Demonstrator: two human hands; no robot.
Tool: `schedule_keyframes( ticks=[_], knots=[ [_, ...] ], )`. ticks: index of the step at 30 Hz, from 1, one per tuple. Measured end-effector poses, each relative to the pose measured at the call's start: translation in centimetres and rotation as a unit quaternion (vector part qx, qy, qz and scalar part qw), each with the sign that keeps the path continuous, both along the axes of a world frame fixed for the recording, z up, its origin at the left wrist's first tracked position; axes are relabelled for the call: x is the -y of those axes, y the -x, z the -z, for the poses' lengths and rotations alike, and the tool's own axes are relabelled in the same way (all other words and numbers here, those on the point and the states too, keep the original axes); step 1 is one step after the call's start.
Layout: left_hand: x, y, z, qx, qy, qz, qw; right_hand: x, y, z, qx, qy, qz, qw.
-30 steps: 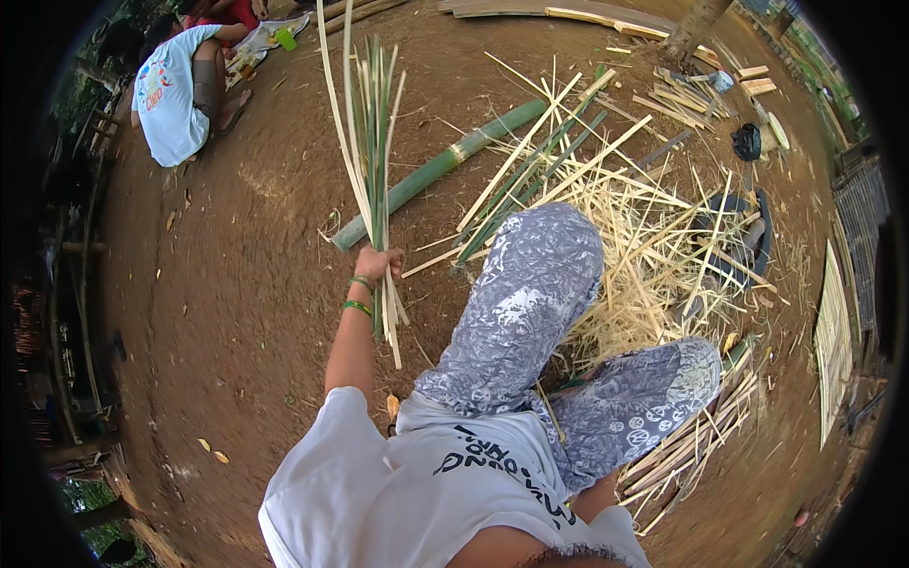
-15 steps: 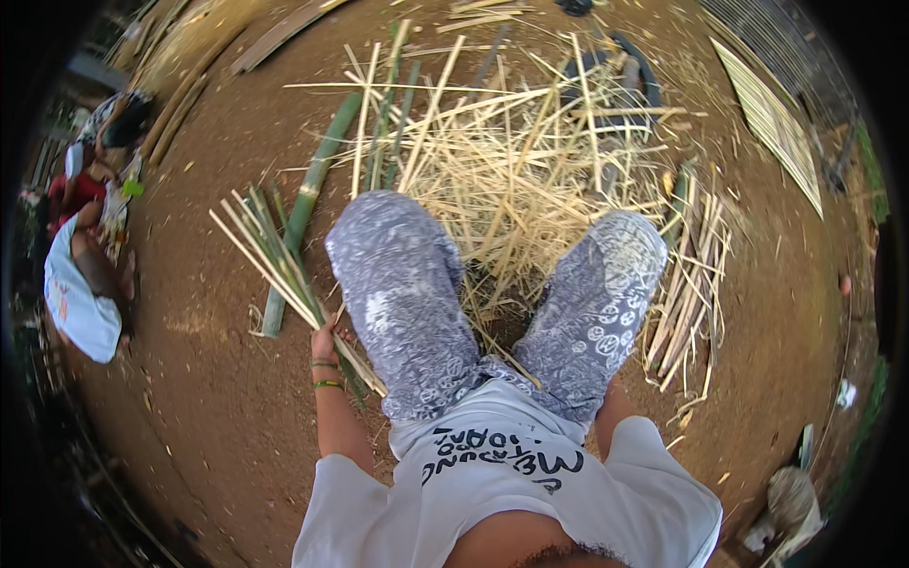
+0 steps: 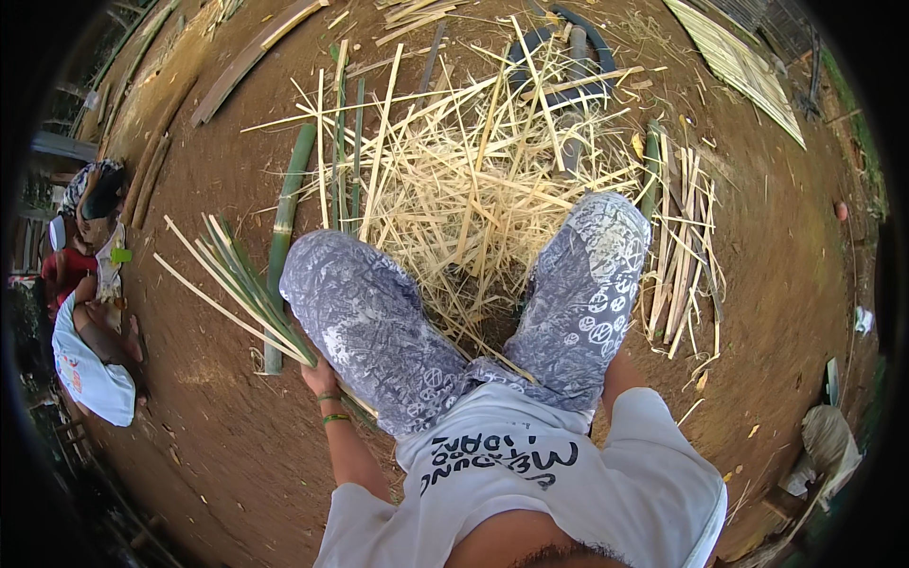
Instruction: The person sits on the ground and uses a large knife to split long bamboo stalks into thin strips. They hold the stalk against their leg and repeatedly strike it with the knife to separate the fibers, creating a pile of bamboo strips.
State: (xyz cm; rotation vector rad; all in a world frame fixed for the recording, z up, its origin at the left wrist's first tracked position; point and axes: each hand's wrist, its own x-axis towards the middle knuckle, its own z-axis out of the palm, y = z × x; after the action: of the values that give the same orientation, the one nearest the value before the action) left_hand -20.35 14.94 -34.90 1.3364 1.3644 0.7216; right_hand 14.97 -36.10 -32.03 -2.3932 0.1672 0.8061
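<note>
My left hand (image 3: 320, 377) is closed round a bundle of thin bamboo strips (image 3: 262, 308), some pale and some green, beside my left thigh. Their far ends fan out to the left, while the near ends run back under the leg. Of my right arm only the forearm (image 3: 621, 373) shows; the hand is hidden beneath my right thigh. Between and beyond my knees lies a loose heap of pale bamboo strips and shavings (image 3: 426, 199). A green bamboo pole (image 3: 288, 218) rests on the soil, past the held bundle.
Right of my right knee lies a pile of split bamboo sticks (image 3: 677, 251). A dark ring-shaped thing (image 3: 603, 52) sits behind the heap, and a slatted bamboo panel (image 3: 743, 80) is at the far right. Another person in a light blue shirt (image 3: 93, 369) sits at the left, near others.
The whole view has shifted, moving the heap up and left. My left hand still grips the bundle, whose far ends now reach farther left and spread wider. My knees are farther apart.
</note>
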Motion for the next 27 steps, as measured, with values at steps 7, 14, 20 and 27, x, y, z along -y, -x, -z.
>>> schedule_keyframes(
  ticks=[7,14,20,27],
  knots=[
    [-1.6,-0.4,-6.6,-0.221,-0.242,0.039,0.944,-1.9,-6.6,-0.4,0.055,-0.080,0.139,0.986],
    [-5.4,-4.9,-18.6,-0.289,-0.369,0.014,0.883,-4.4,-17.7,-6.1,0.203,-0.229,0.234,0.923],
    [-7.7,-11.2,-26.4,-0.243,-0.498,0.072,0.829,-15.9,-18.9,-27.2,0.233,-0.430,-0.005,0.872],
    [-5.1,-24.9,-33.3,-0.173,-0.600,0.233,0.745,-30.2,-16.2,-36.2,0.113,-0.600,-0.202,0.765]
  ],
)
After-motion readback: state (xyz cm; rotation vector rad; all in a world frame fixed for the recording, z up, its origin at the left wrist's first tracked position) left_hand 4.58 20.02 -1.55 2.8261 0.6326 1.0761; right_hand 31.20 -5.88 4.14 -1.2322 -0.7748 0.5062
